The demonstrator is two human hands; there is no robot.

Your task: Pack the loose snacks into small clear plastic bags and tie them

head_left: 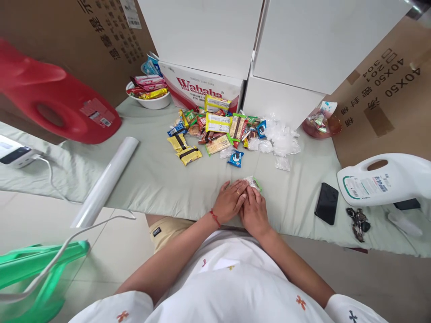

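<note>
My left hand (230, 200) and my right hand (255, 211) meet at the front edge of the cloth-covered table, fingers pressed together and partly overlapping. Under their fingertips is a small clear packet with a green edge (253, 183); both hands seem closed on it, though the fingers hide most of it. Beyond them lies a blue snack packet (235, 159). A pile of wrapped snacks (218, 122) sits farther back, with two yellow packets (189, 154) at its left. Crumpled clear plastic bags (283, 139) are heaped on its right.
White boxes (202, 36) stand behind the pile. To the left are a white bowl of snacks (157, 102), a red jug (67, 103) and a white roll (106, 181). A pink bowl (332, 127), phone (326, 203), keys (358, 223) and white jug (384, 179) are on the right.
</note>
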